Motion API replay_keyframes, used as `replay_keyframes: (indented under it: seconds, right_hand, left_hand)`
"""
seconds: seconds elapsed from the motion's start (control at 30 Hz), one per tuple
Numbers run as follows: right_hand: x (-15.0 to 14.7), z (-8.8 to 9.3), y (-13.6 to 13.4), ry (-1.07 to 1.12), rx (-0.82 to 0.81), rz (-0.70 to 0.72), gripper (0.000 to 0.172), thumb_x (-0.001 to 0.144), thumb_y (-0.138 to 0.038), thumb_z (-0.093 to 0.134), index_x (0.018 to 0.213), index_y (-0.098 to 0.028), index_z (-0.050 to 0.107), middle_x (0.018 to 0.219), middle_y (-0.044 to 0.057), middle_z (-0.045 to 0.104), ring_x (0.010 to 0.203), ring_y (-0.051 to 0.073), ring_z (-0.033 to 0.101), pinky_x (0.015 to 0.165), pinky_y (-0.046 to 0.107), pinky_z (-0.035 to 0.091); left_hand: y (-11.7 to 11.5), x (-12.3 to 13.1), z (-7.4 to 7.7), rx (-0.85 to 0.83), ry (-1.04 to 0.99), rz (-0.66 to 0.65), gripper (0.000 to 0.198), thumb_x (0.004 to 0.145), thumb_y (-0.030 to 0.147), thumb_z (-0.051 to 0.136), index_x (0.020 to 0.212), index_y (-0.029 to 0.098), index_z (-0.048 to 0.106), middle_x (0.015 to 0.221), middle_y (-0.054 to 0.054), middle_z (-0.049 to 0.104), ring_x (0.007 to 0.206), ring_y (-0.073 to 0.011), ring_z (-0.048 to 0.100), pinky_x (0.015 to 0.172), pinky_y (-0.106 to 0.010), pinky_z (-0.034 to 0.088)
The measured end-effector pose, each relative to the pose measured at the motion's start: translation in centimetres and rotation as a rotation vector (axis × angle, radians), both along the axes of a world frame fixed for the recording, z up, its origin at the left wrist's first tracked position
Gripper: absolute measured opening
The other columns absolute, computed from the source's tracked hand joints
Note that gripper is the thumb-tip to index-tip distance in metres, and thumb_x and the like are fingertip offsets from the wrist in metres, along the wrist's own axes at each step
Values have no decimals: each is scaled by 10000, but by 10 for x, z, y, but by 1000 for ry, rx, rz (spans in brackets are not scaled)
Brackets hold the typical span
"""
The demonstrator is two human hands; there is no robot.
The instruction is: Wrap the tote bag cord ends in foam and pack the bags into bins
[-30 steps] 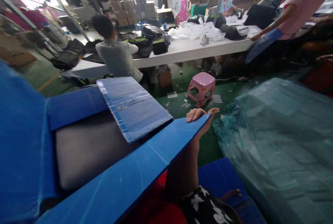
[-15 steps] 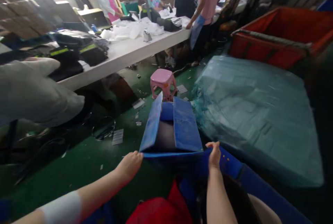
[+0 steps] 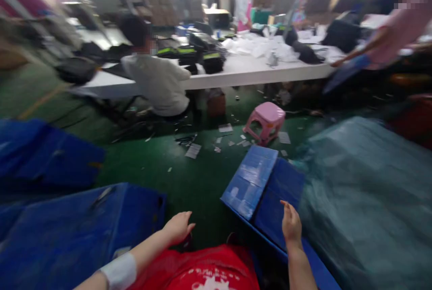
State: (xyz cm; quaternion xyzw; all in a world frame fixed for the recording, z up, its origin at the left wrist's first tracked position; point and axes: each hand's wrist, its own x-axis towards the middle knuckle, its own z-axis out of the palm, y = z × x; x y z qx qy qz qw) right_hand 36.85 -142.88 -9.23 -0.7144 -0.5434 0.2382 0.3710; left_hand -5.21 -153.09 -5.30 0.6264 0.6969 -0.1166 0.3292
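A blue corrugated plastic box (image 3: 261, 186) lies on the green floor in front of me, its flaps folded shut. My right hand (image 3: 290, 225) rests on its near flap with the fingers stretched out. My left hand (image 3: 178, 228) hovers to the left of the box, fingers loosely apart, holding nothing. A red garment (image 3: 202, 269) fills the bottom of the view between my arms.
Another blue box (image 3: 77, 231) stands at the lower left, with blue sheets (image 3: 43, 155) behind it. A large bundle wrapped in green film (image 3: 367, 191) sits at the right. A pink stool (image 3: 265, 121) and paper scraps lie ahead. People work at a long white table (image 3: 243, 74).
The box flaps have closed. My left hand has come off the box's corner and my right hand now lies on the flap. The view swung left.
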Motion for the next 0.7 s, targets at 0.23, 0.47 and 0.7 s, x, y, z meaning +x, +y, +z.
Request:
replay_keyframes:
  seconds: [0.23,0.47,0.7]
  right_hand:
    - [-233,36,111,-243,-74,655,640,767,-656,361,1010,-173,705,1023,146,716,940,348,643,728,412,474]
    - [-540,72,31,-325,37,1236,628,775,-671,411,973,-152,705,944,149,725,837,305,663,702,374,480]
    - [-707,37,-129,-315,-20,2029,458,865,-558,435,968,-188,685,1006,103,721,913,260,678,814,365,508]
  left_hand:
    - [-167,-110,-22,-11,-84,734,478,823,402,548,1221,143,604,1255,-153,624,1189,-302,567,1020,-381,437]
    - [-316,-133,-72,-88,-245,1255,401,846,358,508,1148,127,634,1168,-169,664,1084,-302,630,920,-385,491]
    - [-384,-103,-83,-72,-318,1805,390,885,337,450,1160,124,627,1197,-158,654,1105,-246,625,920,-313,476]
